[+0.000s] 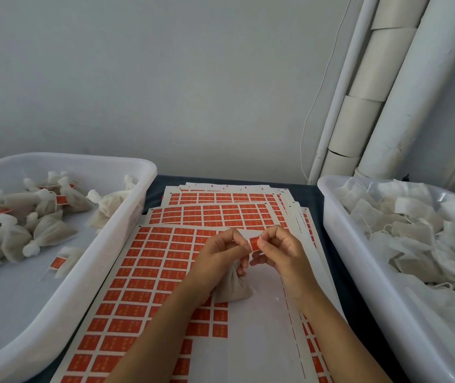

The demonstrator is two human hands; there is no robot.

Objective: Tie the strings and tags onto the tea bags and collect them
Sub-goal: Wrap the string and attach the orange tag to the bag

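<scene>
Both of my hands meet over the sheets of red tags (143, 272). My right hand (281, 252) pinches a small red tag (254, 242) between thumb and forefinger. My left hand (221, 255) pinches the other side of that tag, and its lower fingers curl round the neck of a filled tea bag (233, 288) that hangs below onto the sheet. The string itself is too fine to make out. Tied, tagged tea bags (27, 225) lie in the left white tub (127, 217). Untied flat tea bags (414, 239) fill the right white tub (337, 244).
Several stacked tag sheets cover the dark table (314, 197) between the tubs; part of the top sheet is stripped of tags. Cardboard tubes and white rolls (373, 92) lean in the back right corner against the wall, beside a thin white cord (306, 125).
</scene>
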